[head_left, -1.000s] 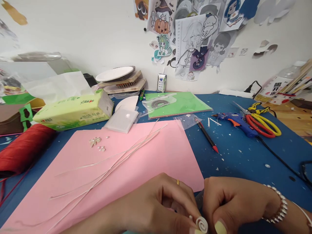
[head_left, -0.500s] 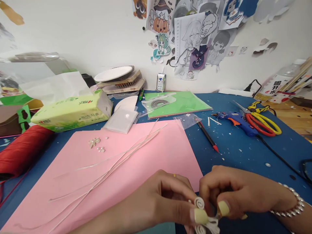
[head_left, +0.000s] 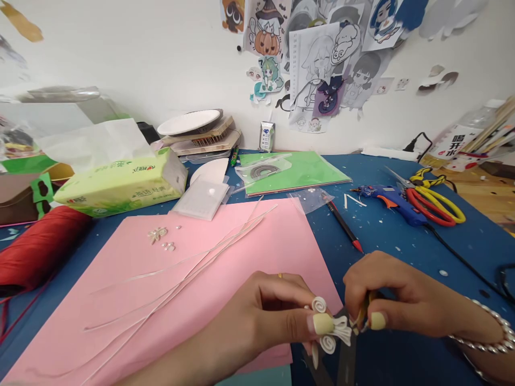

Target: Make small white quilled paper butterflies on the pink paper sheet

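My left hand [head_left: 277, 316] pinches a white cord ornament [head_left: 328, 343] between thumb and fingers, low in the view. Two flat spiral coils and a bunch of loops show on it. Closed fingers of my right hand [head_left: 386, 300] are just right of the loops. A small yellowish thing [head_left: 364, 311] shows between them, too hidden to name. On the pink sheet [head_left: 257, 257] to the left lie long pale cords [head_left: 189, 276], a small finished-looking cord ornament [head_left: 156, 235] and several pearl-like beads [head_left: 169, 246].
A blue glue gun [head_left: 394, 202], red-and-yellow-handled scissors [head_left: 438, 206] and a red-tipped black pen [head_left: 344, 228] lie on the right. A red thread spool [head_left: 44, 241] and tissue pack [head_left: 124, 182] stand left. Green sheets [head_left: 298, 171] lie at the back.
Both hands have risen a little with the ornament, showing more of its coils and loops. My right hand has shifted slightly right, and dark grey strips now show below.
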A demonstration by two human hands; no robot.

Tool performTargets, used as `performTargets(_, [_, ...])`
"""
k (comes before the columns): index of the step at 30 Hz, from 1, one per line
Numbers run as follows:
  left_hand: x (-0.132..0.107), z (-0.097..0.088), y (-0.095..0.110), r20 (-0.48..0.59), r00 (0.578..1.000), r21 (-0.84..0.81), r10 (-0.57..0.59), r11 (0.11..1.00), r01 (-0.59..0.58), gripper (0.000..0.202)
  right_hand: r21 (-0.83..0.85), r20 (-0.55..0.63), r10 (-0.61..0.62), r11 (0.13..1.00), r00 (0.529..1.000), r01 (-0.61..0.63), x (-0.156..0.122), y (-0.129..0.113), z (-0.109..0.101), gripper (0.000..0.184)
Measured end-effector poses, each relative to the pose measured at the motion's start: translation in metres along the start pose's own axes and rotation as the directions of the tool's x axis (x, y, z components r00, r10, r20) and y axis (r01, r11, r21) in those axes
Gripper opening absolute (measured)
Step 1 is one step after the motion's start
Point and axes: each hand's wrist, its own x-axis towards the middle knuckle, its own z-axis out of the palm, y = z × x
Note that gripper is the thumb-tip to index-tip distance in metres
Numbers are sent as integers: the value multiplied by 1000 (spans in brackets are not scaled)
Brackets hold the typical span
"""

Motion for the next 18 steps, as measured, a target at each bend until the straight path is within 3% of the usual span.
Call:
performTargets(9, [1, -1, 0, -8, 1000, 25, -9, 1000, 9, 5, -43, -99, -76, 996, 992, 72, 2, 2, 3, 28])
performTargets(18, [1, 0, 0, 3, 999, 7, -42, 999, 42, 4, -55, -71, -89, 995, 993, 85, 4, -2, 8, 25])
